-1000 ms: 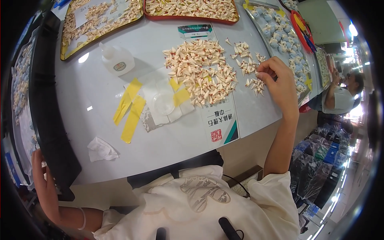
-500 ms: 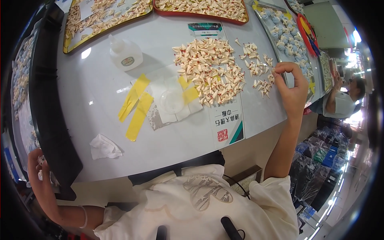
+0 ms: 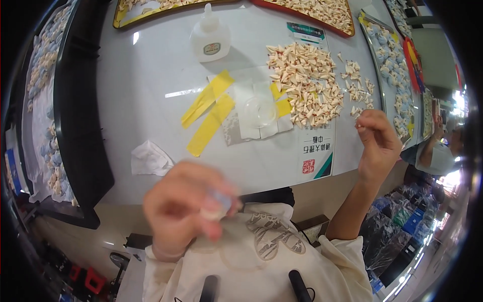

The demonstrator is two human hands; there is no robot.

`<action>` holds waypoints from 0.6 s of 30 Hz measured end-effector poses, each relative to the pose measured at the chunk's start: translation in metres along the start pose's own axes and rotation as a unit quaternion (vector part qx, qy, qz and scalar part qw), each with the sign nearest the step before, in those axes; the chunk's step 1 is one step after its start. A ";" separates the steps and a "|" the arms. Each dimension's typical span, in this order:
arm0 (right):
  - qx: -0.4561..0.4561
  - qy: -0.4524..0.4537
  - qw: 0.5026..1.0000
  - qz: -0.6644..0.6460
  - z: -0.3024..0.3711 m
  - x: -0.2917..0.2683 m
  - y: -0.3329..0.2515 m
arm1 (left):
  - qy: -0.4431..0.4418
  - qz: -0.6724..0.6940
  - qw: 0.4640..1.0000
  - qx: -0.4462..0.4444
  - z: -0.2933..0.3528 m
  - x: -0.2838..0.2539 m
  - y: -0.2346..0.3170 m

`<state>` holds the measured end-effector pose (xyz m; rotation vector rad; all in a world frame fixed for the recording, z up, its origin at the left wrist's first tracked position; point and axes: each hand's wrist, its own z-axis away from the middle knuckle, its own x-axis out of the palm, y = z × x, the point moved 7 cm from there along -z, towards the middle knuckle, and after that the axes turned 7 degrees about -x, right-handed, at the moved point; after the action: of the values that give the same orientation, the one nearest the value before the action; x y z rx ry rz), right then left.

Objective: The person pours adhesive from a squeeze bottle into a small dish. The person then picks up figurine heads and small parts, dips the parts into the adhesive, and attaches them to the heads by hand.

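Observation:
My left hand (image 3: 178,204), blurred by motion, is in front of my shirt near the table's front edge. Its fingers close on a small rounded blue-and-white piece (image 3: 218,203). At the right, my right hand (image 3: 378,138) is pinched, thumb against forefinger; whatever its fingertips may hold is too small to make out. Just beyond those fingertips lie several small scattered cream cones (image 3: 356,90). Left of them spreads a large pile of cream pointed cones (image 3: 304,85) with reddish ends.
A clear squeeze bottle (image 3: 210,38), yellow tape strips (image 3: 211,123), a round clear dish (image 3: 259,111) and a crumpled tissue (image 3: 150,158) are on the table. Black-edged tray (image 3: 75,131) stands left. Trays of blue-and-white pieces (image 3: 395,75) and red-rimmed cones (image 3: 312,10) lie beyond. A person (image 3: 432,148) sits far right.
My left hand has come away from the left tray to in front of my shirt, bringing a blue-and-white piece. My right hand has drawn back slightly from the scattered cones. The view has shifted.

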<state>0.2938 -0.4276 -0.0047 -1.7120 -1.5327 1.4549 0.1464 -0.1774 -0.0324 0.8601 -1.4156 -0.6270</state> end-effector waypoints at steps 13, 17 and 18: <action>0.036 -0.051 0.987 -0.148 -0.006 0.041 -0.017 | -0.018 0.030 0.997 -0.067 -0.012 -0.009 -0.036; 0.011 -0.112 0.990 -0.088 -0.025 0.065 -0.034 | 0.000 0.198 0.965 -0.169 -0.014 -0.004 -0.038; 0.012 -0.114 0.990 -0.086 -0.031 0.068 -0.036 | 0.001 0.201 0.965 -0.169 -0.013 -0.004 -0.038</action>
<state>0.2938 -0.3456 0.0085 -1.3988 -1.7258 1.6145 0.1635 -0.1938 -0.0652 0.2907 -1.3781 -0.5310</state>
